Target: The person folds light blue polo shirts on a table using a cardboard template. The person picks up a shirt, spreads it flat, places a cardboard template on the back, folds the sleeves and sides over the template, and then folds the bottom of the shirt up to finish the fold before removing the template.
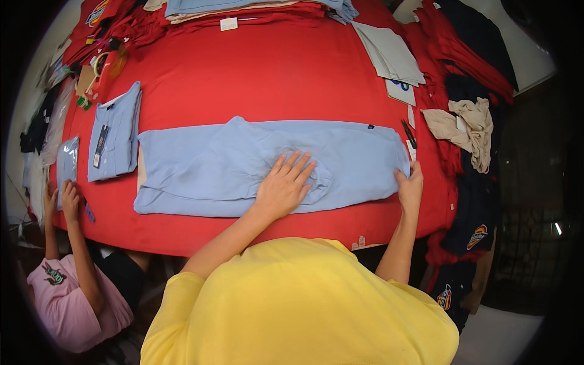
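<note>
A light blue garment (359, 161), folded into a long strip, lies across the red-covered table in front of me. Its middle is rumpled, and a small dark tag sits near its upper right edge. My left hand (284, 187) rests flat on the rumpled part with fingers stretched out. At the garment's right end, my right hand (410, 184) grips the edge, with thumb and fingers around the cloth. A beige edge (142, 170) of something shows from under the left end.
A folded light blue shirt (121, 143) with a dark hang tag lies left. Beyond it, a co-worker's hands (67, 199) touch a bagged light blue garment (68, 159). Grey-white sheets (386, 53), black snips (409, 135) and a crumpled beige cloth (471, 131) are at right. Garment stacks (243, 9) line the far edge.
</note>
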Demonstrator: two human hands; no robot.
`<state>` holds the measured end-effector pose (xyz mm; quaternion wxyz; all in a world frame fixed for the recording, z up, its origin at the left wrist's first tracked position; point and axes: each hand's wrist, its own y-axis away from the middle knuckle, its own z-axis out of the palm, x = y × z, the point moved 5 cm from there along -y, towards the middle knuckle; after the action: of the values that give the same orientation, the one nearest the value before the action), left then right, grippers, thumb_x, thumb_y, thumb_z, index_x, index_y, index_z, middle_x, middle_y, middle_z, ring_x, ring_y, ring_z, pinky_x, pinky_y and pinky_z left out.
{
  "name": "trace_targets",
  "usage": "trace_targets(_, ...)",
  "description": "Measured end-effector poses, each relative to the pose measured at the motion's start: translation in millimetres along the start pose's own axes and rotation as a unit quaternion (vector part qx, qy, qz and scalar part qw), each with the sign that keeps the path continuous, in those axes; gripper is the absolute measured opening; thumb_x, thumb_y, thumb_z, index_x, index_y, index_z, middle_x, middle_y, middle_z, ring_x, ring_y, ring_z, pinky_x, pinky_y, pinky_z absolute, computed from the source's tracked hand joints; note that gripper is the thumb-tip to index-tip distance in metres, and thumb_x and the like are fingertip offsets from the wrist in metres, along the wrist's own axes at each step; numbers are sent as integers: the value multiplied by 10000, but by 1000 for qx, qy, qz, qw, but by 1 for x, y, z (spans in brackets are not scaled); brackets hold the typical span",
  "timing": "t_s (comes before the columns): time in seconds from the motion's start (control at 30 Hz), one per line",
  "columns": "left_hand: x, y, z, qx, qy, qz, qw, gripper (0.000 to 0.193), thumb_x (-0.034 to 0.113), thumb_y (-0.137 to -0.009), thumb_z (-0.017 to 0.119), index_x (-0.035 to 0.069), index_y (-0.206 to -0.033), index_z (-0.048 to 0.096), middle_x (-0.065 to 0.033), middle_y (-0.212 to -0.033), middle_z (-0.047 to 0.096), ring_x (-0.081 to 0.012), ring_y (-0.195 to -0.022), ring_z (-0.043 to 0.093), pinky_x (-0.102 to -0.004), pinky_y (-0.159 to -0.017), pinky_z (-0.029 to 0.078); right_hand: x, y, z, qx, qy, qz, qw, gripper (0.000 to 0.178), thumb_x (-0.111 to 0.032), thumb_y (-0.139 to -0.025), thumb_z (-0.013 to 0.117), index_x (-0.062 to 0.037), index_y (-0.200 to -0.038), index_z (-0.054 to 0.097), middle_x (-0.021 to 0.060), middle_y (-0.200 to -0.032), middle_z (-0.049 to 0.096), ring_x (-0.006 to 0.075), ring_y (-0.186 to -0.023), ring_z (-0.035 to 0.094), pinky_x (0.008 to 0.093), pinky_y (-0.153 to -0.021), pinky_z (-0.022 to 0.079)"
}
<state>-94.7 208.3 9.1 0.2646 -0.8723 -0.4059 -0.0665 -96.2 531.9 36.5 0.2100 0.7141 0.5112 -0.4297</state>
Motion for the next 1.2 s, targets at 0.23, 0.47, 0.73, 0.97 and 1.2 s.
trace_targets(0.23,-52,36,-22,117,674,-340,646,632,476,-990,383,28,-1436,364,-171,-1463,370,-261,-1372,335,-395,-1111,295,-194,109,147,-349,29,-346,870,387,-129,-780,721,-53,-1131,578,166,-1177,584,363,-1095,550,453,-934,447)
trace_targets(0.47,-62,53,-38,111,589,-446,665,879,350,-870,663,-15,-1494,162,-187,-1522,260,-277,-1417,249,-383,-1135,241,-179,105,144,-363,16,-295,884,190,-22,-886,570,-19,-1068,626,150,-1056,629,329,-914,622,384,-786,515)
trace_targets(0.73,-55,24,-89,79,357,-379,850,935,69,-747,739,88,-1509,198,-204,-1457,364,-343,-1370,323,-401,-1094,301,-94,42,113,-163,85,-170,968,261,-151,-942,566,47,-1102,624,139,-893,647,243,-808,644,365,-706,520)
trace_targets(0.97,-38,41,-90,109,-71,-228,965,584,153,-800,713,62,-1337,502,-154,-1175,557,-319,-1008,506,-410,-870,425,-77,48,138,-250,123,12,960,454,-377,-842,679,58,-945,599,232,-833,632,371,-798,613,438,-723,471)
trace_targets(1.2,-29,36,-88,95,84,-247,961,477,319,-859,678,5,-1207,589,-145,-1153,578,-314,-1041,509,-400,-905,424,-99,41,150,-270,-247,33,930,309,-195,-897,605,16,-1111,532,88,-1008,606,175,-927,575,335,-822,472)
